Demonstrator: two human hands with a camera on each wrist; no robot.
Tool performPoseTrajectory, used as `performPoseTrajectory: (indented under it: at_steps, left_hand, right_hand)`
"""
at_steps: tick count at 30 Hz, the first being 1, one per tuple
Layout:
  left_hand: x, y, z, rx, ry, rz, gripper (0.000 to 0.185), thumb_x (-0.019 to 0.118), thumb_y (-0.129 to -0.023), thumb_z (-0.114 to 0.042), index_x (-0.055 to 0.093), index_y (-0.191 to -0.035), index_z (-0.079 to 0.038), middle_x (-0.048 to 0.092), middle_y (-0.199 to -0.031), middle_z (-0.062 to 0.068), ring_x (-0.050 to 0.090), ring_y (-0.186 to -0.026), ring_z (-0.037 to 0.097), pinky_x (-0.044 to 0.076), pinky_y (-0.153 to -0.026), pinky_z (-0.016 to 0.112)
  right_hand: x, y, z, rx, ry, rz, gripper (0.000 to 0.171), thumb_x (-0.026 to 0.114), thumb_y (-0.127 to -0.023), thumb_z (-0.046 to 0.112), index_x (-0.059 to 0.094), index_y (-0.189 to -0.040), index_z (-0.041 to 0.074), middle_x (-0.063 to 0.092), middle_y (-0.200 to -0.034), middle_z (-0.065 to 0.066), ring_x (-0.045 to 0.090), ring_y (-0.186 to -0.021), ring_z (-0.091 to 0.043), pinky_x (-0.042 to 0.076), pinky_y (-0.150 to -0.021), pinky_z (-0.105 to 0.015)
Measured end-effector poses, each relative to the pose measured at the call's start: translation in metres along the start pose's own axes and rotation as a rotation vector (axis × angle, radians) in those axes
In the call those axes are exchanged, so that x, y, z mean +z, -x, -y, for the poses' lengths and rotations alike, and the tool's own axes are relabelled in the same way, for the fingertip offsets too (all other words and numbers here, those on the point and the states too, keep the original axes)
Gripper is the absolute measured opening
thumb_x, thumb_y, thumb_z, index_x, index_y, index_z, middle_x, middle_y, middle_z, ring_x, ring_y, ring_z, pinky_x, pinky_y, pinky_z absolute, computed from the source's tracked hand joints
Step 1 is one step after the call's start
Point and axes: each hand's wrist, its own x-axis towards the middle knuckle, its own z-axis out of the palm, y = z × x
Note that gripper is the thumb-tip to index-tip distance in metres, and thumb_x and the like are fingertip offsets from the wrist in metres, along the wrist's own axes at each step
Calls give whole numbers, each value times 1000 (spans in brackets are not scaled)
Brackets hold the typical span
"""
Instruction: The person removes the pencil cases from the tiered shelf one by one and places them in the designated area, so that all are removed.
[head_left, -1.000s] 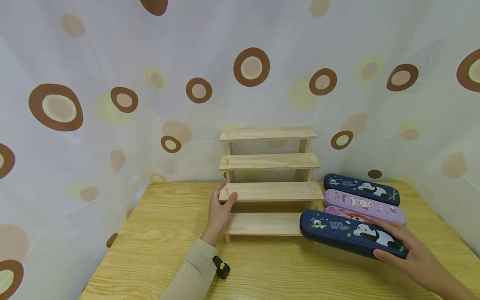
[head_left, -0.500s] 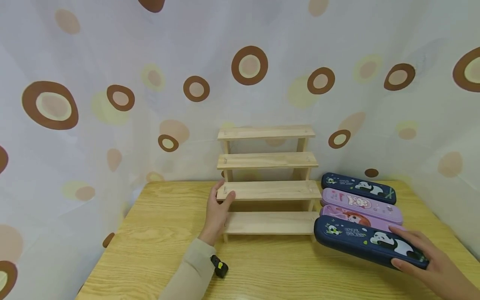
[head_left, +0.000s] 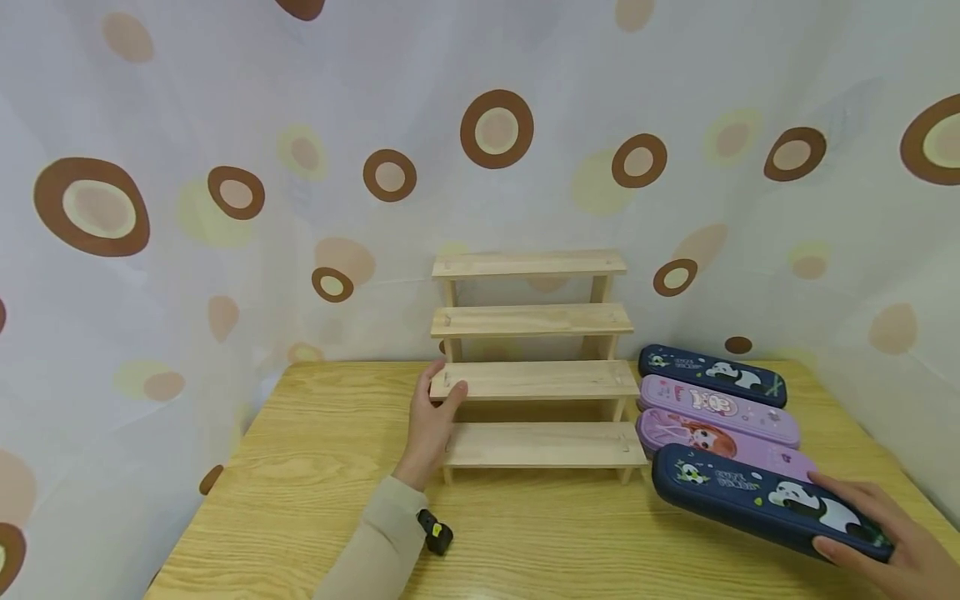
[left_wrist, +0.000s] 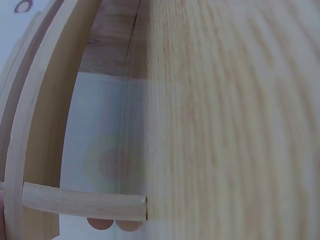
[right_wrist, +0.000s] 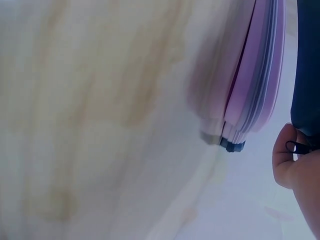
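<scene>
My right hand (head_left: 896,542) holds the right end of a navy pencil case (head_left: 757,497) printed with pandas. In the right wrist view the case's dark side (right_wrist: 309,70) shows close by my thumb and a black zipper pull (right_wrist: 298,147). The held case is tilted, its left end higher, just in front of a row of pencil cases. My left hand (head_left: 430,433) grips the left end of a board on a stepped wooden shelf (head_left: 536,380), thumb on top. From the left wrist, the shelf's boards (left_wrist: 42,110) and a leg (left_wrist: 85,201) appear close.
To the shelf's right lie a mermaid-haired girl purple case (head_left: 720,437), a lilac case (head_left: 720,403) and another navy panda case (head_left: 712,372). All stand on a wooden table (head_left: 315,467) before a patterned curtain (head_left: 562,67). A black strap device (head_left: 435,533) sits at my left wrist.
My right hand has moved right and toward me with the navy pencil case, uncovering more of the girl-print purple case and the lowest shelf board. My left hand keeps its hold.
</scene>
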Motion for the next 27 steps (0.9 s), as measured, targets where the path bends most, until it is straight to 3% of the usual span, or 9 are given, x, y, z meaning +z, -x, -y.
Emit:
performPoseTrajectory:
  at_steps: [4,14,21,27]
  left_hand:
    - [-1,0,0,2,0,1,63,66,-96,-33,38,-151,-19,23,-159,7,18,-146,28,30,-112,51]
    - [-2,0,1,-14,16,12,60,65,-97,-31,38,-150,-22,19,-161,6,13,-147,29,29,-113,51]
    - [-1,15,-30,-44,27,32,59,62,-99,-20,35,-152,-13,18,-161,13,16,-146,32,31,-112,51]
    - [0,16,-33,-38,23,35,59,62,-99,-20,36,-152,-13,20,-160,13,17,-146,32,30,-112,50]
  right_hand:
    - [0,0,-4,-6,16,3,85,70,-91,44,33,-148,-6,35,-127,-36,43,-99,-48,48,-73,-57]
    - [3,-5,-5,-31,38,129,80,64,-95,44,30,-150,-3,32,-128,-37,46,-97,-47,51,-69,-53]
    - [5,-9,-6,-20,11,158,77,60,-97,44,28,-149,-3,24,-130,-38,43,-98,-49,52,-70,-60]
    - [4,-12,-4,-15,10,190,76,60,-98,44,28,-149,-3,24,-130,-38,43,-98,-50,51,-71,-62]
